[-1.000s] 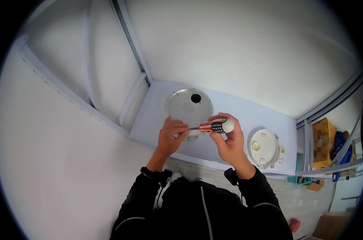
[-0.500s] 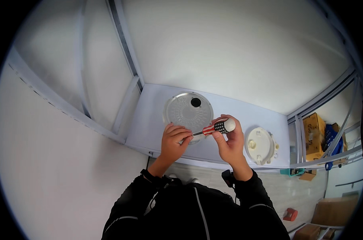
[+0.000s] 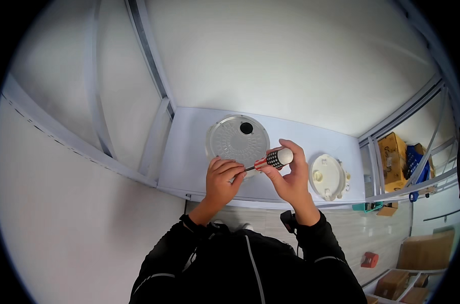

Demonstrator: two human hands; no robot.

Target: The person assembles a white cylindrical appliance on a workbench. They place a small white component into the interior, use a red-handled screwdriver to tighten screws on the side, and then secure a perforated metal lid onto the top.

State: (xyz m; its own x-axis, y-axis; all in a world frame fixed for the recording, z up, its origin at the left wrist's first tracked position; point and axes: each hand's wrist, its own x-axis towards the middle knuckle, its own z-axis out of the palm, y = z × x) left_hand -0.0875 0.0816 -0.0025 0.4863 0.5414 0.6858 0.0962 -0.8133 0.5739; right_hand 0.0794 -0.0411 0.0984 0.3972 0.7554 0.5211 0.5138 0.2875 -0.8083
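In my right hand point(image 3: 294, 177) is a screwdriver point(image 3: 272, 159) with a red, white and black patterned handle and a white end cap. Its thin shaft points left toward my left fingertips. My left hand point(image 3: 224, 180) is pinched closed at the tip of the shaft; anything small between the fingers is hidden. Both hands are over the near edge of a round silver metal disc point(image 3: 227, 139), which has a ring of embossed marks and a black round spot near its far side.
The disc lies on a white table point(image 3: 189, 137) against a pale wall. To the right sits a round white plastic part point(image 3: 331, 177) with small fittings. Beyond the frame stand cardboard boxes point(image 3: 392, 162), a blue bag point(image 3: 414, 162) and a teal basket point(image 3: 366, 206). A red object point(image 3: 370, 260) lies on the floor.
The right hand and screwdriver have shifted slightly left, with the handle tilted a little differently. The left hand stays at the shaft's tip. The whole view has turned slightly.
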